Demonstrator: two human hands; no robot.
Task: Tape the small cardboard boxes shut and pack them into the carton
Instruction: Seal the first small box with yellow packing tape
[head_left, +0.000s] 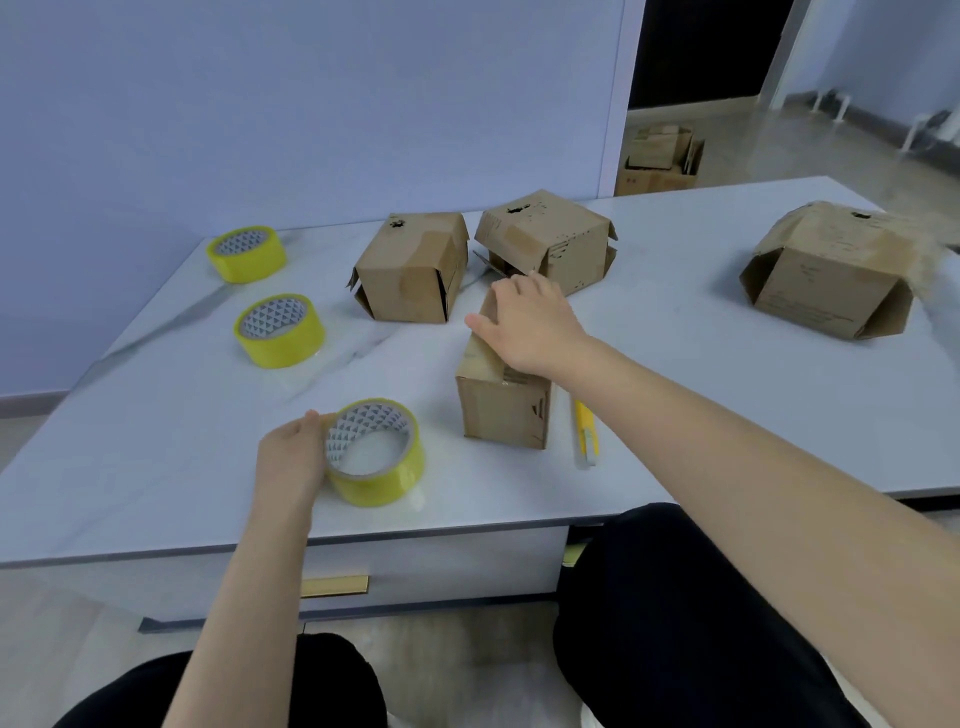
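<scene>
A small cardboard box (504, 410) stands near the table's front, a strip of tape across its top. My right hand (530, 327) lies on that top, thumb spread to the left and fingers reaching over the far edge. My left hand (291, 457) grips a yellow tape roll (376, 452) that lies flat on the table to the left of the box. Two more small boxes (410, 270) (545, 239) sit behind, with loose flaps. A fourth box (826, 270) rests at the far right.
Two other yellow tape rolls (248, 253) (279, 330) lie on the left of the white table (675, 415). A yellow utility knife (587, 431) lies just right of the near box. A carton (660, 161) stands on the floor beyond the table.
</scene>
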